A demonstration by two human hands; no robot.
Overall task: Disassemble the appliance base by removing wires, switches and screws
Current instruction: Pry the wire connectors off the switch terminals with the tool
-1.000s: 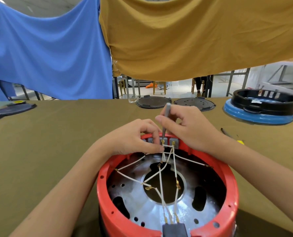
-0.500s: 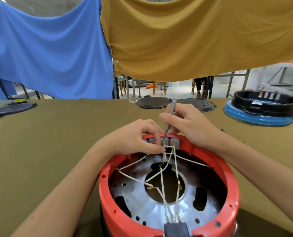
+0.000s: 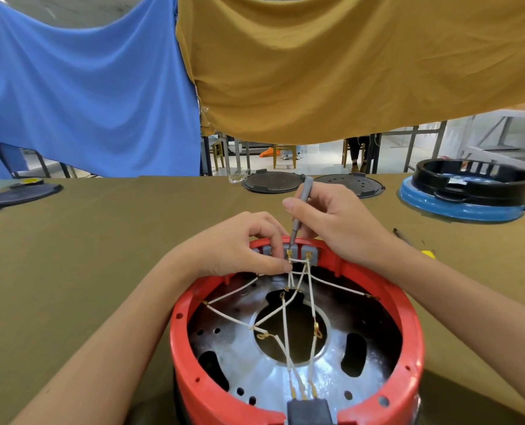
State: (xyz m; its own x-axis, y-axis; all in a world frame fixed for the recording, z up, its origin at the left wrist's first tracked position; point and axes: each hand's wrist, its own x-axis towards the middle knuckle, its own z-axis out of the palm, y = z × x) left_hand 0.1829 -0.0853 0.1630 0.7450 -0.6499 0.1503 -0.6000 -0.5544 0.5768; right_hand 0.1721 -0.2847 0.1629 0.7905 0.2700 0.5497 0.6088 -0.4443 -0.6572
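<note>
A: Item one, the appliance base?

B: Red round shell, open side up, on the olive-covered table, at the near edge of the view. Silver metal plate inside it, with a large centre hole and several smaller slots.

A: Wiring?

B: White wires with brass terminals criss-cross above the plate. They run from a black connector block at the base's near rim to a row of grey switches on its far inner wall.

A: Left hand?

B: At the base's far rim, fingers curled down over the grey switches, thumb and fingertip pinching the white wires just below the terminals.

A: Right hand?

B: Above the far rim, clasping a slim grey screwdriver like a pen. The tool stands nearly upright, slightly tilted, its tip at a brass terminal on the switch row. Whether the tip sits in a screw head I cannot tell.

A: Other stock, relative to the base?

B: Beyond it, two dark round lids flat on the table's far side. Far right, a black ring stacked on a blue ring. Far left, another dark flat plate. Just right of the base, a thin dark tool lying on the cloth. Behind the table hang a blue cloth and a mustard cloth.
</note>
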